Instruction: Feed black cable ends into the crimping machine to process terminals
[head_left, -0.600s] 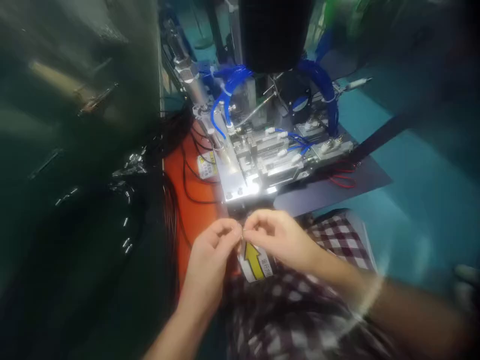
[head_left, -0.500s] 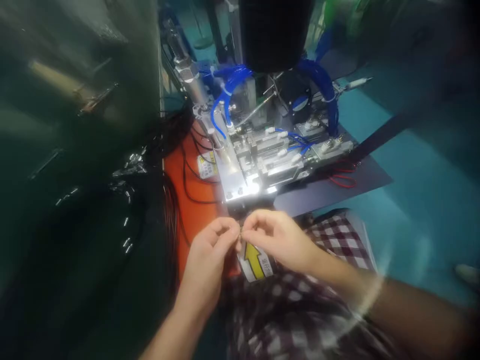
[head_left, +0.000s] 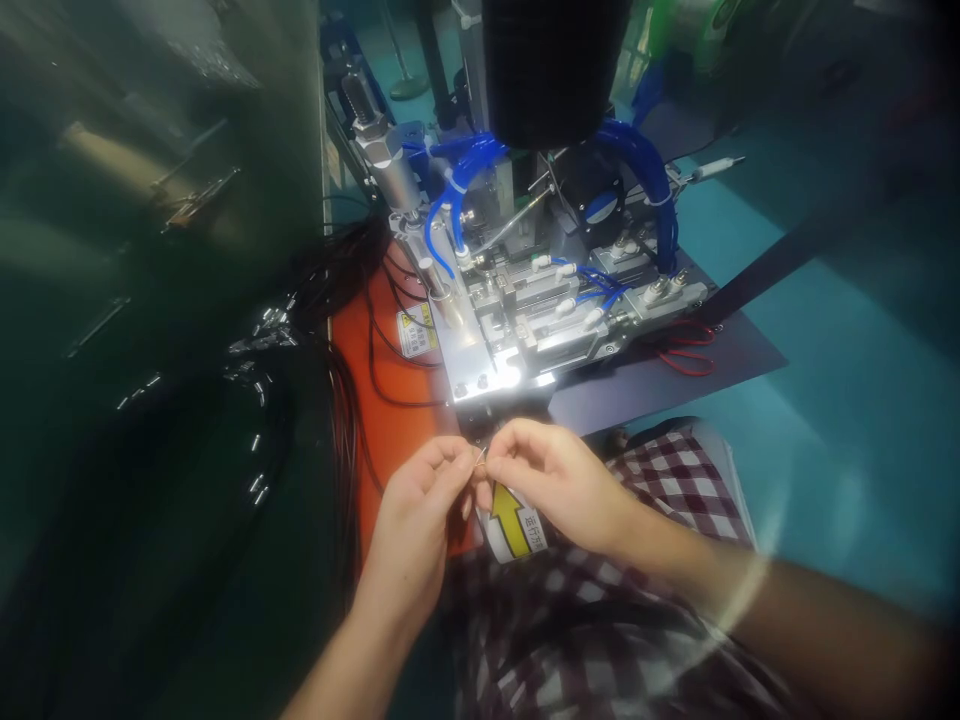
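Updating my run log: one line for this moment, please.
left hand: pinching thin pale strand | right hand: close by, grip unclear | beyond: silver metal machine, blue tubes

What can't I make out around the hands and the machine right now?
- Head view: the thin piece in the left hand, too small and partly covered by fingertips.
- Head view: the black cylinder's top, cut off by the upper edge.
- Head view: the warning label's wording, too small.

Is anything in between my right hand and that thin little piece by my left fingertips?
Nothing visible. Your right hand is right up at the thin piece, facing your left hand; whether it touches is unclear.
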